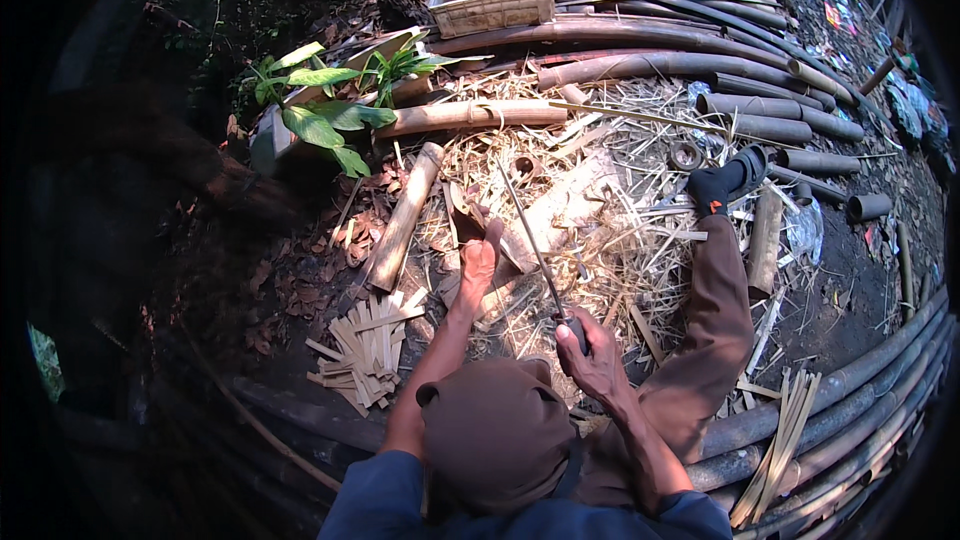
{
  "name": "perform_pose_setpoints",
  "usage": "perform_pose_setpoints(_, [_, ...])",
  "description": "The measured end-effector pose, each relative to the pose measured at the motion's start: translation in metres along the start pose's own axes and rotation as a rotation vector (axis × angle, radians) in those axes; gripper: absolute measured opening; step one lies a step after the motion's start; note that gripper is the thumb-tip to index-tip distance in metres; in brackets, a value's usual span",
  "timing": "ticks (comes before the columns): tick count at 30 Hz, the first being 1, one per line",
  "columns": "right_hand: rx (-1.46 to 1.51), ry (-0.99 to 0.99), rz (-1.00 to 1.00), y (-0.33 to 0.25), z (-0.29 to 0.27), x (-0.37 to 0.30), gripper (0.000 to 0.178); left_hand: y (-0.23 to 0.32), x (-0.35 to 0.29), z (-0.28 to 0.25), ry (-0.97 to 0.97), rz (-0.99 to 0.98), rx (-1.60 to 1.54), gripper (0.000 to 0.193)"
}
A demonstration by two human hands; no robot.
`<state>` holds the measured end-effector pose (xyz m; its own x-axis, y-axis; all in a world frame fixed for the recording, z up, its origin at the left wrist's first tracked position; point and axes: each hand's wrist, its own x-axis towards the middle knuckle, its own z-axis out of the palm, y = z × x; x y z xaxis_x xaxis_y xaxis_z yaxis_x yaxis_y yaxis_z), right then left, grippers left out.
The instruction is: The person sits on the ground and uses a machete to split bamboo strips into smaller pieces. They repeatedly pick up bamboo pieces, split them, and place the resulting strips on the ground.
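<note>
My left hand (479, 265) is closed around a short piece of split bamboo (464, 220), tilted above the shavings, its dark inner side partly showing. In my right hand (595, 355) is a long thin-bladed knife (538, 248), gripped by its dark handle. The blade points up and away to the left, its tip just beyond the bamboo piece. Between blade and bamboo there is a visible gap near the hand. A thick length of bamboo (408, 215) lies left of my left hand. Closer in, cut bamboo slats (372, 350) form a loose pile.
Pale shavings (625, 230) cover the ground ahead. My right leg (712, 300) stretches forward at the right. Bamboo poles (640, 35) lie across the back, near a dirty plastic crate (493, 0). More poles (840, 390) and a slat bundle (780, 445) lie near right. A leafy plant (330, 120) stands far left.
</note>
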<state>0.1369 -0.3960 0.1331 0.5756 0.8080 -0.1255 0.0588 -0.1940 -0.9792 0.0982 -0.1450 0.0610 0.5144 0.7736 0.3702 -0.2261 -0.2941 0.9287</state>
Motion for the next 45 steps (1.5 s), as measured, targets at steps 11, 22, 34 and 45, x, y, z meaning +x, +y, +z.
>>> perform_pose_setpoints(11, [0.043,-0.059,-0.027,-0.022,0.013,0.014,0.028,-0.014,-0.014,0.008,-0.043,-0.217,-0.002,0.059])
perform_pose_setpoints(22, [-0.028,-0.032,0.038,-0.040,0.014,0.003,0.030,0.017,-0.009,-0.010,-0.085,-0.002,-0.213,0.056])
perform_pose_setpoints(34, [-0.042,0.058,0.007,-0.004,0.046,0.013,0.030,0.032,0.024,0.011,0.185,0.072,0.023,0.025])
perform_pose_setpoints(45, [0.016,0.036,-0.020,-0.021,0.048,0.035,0.043,0.038,0.009,0.008,0.235,0.211,0.353,0.023])
